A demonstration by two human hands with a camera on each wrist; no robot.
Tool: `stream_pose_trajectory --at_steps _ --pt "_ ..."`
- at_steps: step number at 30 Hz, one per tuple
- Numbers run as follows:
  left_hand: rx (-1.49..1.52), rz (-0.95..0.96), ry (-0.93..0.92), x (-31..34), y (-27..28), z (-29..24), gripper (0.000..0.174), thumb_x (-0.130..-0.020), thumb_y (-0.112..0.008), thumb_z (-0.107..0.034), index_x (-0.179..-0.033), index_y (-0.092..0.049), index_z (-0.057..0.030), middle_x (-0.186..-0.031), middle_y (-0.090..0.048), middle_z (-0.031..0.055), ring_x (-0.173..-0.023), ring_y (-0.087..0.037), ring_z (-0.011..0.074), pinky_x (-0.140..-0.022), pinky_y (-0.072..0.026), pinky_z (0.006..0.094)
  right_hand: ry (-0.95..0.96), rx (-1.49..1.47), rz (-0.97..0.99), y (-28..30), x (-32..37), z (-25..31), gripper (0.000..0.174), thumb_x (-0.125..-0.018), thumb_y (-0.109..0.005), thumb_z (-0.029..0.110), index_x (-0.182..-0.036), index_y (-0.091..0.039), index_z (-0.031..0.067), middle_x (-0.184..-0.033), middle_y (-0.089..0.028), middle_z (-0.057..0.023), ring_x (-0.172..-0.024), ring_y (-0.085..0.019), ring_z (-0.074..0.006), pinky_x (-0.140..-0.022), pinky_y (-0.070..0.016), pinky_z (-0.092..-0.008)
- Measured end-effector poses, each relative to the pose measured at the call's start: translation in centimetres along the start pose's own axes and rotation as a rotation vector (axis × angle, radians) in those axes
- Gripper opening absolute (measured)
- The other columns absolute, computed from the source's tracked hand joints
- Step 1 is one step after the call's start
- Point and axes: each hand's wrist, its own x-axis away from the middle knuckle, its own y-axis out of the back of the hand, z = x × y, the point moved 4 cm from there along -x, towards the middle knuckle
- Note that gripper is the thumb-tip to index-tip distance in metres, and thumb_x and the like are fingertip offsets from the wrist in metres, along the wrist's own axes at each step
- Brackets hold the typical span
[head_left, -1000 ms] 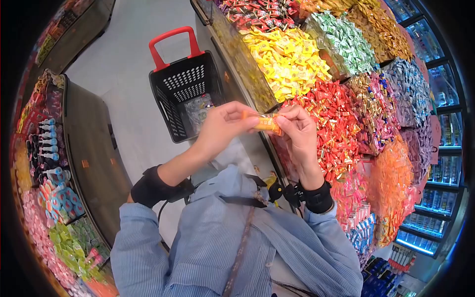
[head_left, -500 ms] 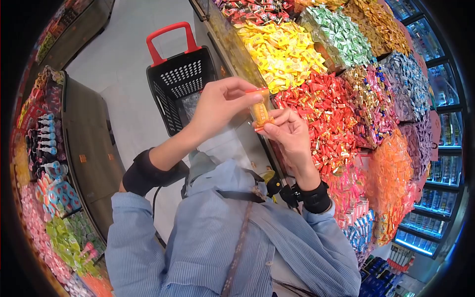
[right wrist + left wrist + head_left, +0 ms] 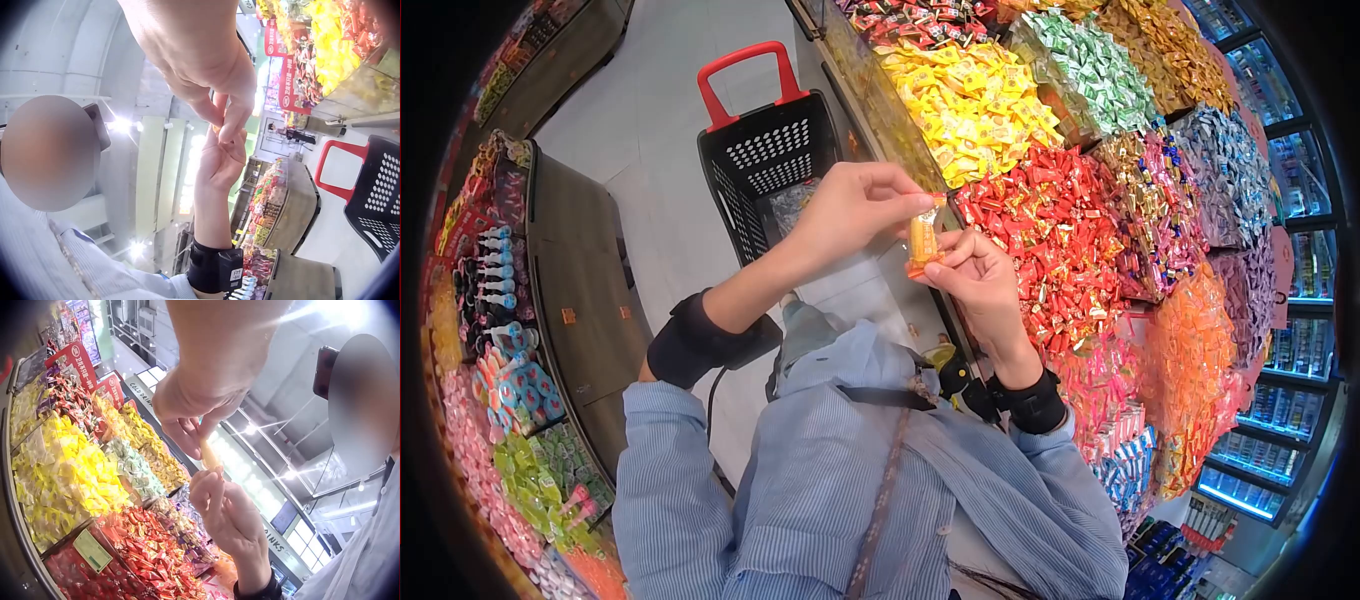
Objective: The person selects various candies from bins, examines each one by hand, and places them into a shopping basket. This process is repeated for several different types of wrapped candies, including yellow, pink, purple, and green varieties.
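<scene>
Both hands hold one small wrapped candy (image 3: 923, 236), yellow-orange with reddish ends, upright in front of the chest. The left hand (image 3: 850, 212) pinches its upper end between thumb and fingers. At the lower end, the right hand (image 3: 980, 277) pinches the wrapper. In the left wrist view the candy (image 3: 210, 455) spans the gap between the left hand (image 3: 199, 403) above and the right hand (image 3: 230, 515) below. The right wrist view shows only a bit of orange wrapper, mostly hidden by the fingers of the right hand (image 3: 215, 81).
To the right is a sloped candy display with red-wrapped candies (image 3: 1065, 250), yellow packets (image 3: 970, 110) and green ones (image 3: 1090, 75). A black shopping basket (image 3: 765, 150) with a red handle (image 3: 750, 58) stands on the floor. Another candy counter (image 3: 580, 290) is at the left.
The candy has turned from lying sideways between the hands to upright. The left hand has risen to its upper end, with the right hand at its lower end.
</scene>
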Motion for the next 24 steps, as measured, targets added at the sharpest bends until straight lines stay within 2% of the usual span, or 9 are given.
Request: stream_pose_trajectory --at_steps 7,10,13,15,17,20,24 --pt "-0.037 -0.028 -0.046 0.3 -0.2 0.2 0.013 -0.08 -0.06 -0.012 -0.08 -0.058 0.0013 -0.072 -0.061 0.0039 -0.062 -0.055 0.0046 -0.056 -0.0456 0.0175 0.032 -0.009 0.008 -0.3 0.3 -0.2 0.015 -0.073 -0.054 -0.011 -0.072 -0.045 0.0011 -0.095 -0.051 -0.0128 -0.084 -0.058 -0.0198 -0.076 -0.0502 -0.0309" --pt "-0.045 -0.072 -0.076 0.3 -0.4 1.0 0.012 -0.08 -0.06 -0.01 -0.078 -0.057 0.0013 -0.071 -0.06 0.0039 -0.063 -0.055 0.0048 -0.056 -0.0456 0.0177 0.023 -0.005 0.005 0.3 0.4 -1.0 0.014 -0.074 -0.055 -0.01 -0.074 -0.046 0.0012 -0.096 -0.05 -0.0115 -0.084 -0.058 -0.0205 -0.076 -0.0505 -0.0316" --pt "-0.062 -0.126 -0.15 0.3 -0.7 1.9 0.016 -0.079 -0.061 -0.014 -0.081 -0.059 0.0014 -0.075 -0.062 0.0026 -0.069 -0.054 0.0038 -0.06 -0.0426 0.0181 0.003 -0.033 -0.028 1.1 0.5 -1.2 0.014 -0.074 -0.055 -0.009 -0.075 -0.047 0.0013 -0.096 -0.049 -0.0103 -0.086 -0.058 -0.0208 -0.075 -0.0509 -0.0321" --pt "-0.015 -0.067 -0.129 0.2 -1.2 2.2 0.02 -0.079 -0.061 -0.013 -0.092 -0.057 0.0012 -0.081 -0.06 0.0017 -0.074 -0.054 0.0051 -0.065 -0.0432 0.019 0.035 -0.032 -0.058 1.5 0.5 -1.0 0.014 -0.074 -0.055 -0.01 -0.074 -0.046 0.0011 -0.096 -0.049 -0.0102 -0.086 -0.057 -0.0198 -0.075 -0.0509 -0.0316" --pt "0.057 -0.011 -0.163 0.5 -2.3 1.8 0.023 -0.078 -0.061 -0.01 -0.097 -0.053 0.0018 -0.084 -0.059 0.0033 -0.076 -0.055 0.0077 -0.067 -0.0444 0.0205 0.039 -0.091 -0.111 2.1 0.4 -0.9 0.015 -0.074 -0.056 -0.01 -0.073 -0.046 0.0007 -0.095 -0.049 -0.0112 -0.086 -0.056 -0.0188 -0.077 -0.0502 -0.0309" --pt "0.056 -0.005 -0.124 0.6 -3.2 2.8 0.024 -0.077 -0.062 -0.008 -0.096 -0.052 0.0025 -0.084 -0.058 0.0051 -0.076 -0.056 0.01 -0.069 -0.0454 0.022 0.09 -0.071 -0.119 2.4 0.5 -0.2 0.015 -0.074 -0.056 -0.01 -0.074 -0.045 0.0009 -0.096 -0.05 -0.0121 -0.088 -0.056 -0.019 -0.077 -0.0506 -0.0325" --pt "0.106 0.014 -0.069 0.1 -3.9 3.4 0.016 -0.078 -0.06 -0.005 -0.091 -0.052 0.0012 -0.088 -0.058 0.0053 -0.079 -0.055 0.008 -0.073 -0.045 0.0206 0.12 -0.082 -0.105 3.1 0.7 -0.1 0.014 -0.075 -0.053 -0.01 -0.077 -0.045 0.0007 -0.098 -0.049 -0.0121 -0.085 -0.058 -0.02 -0.077 -0.0512 -0.0328"
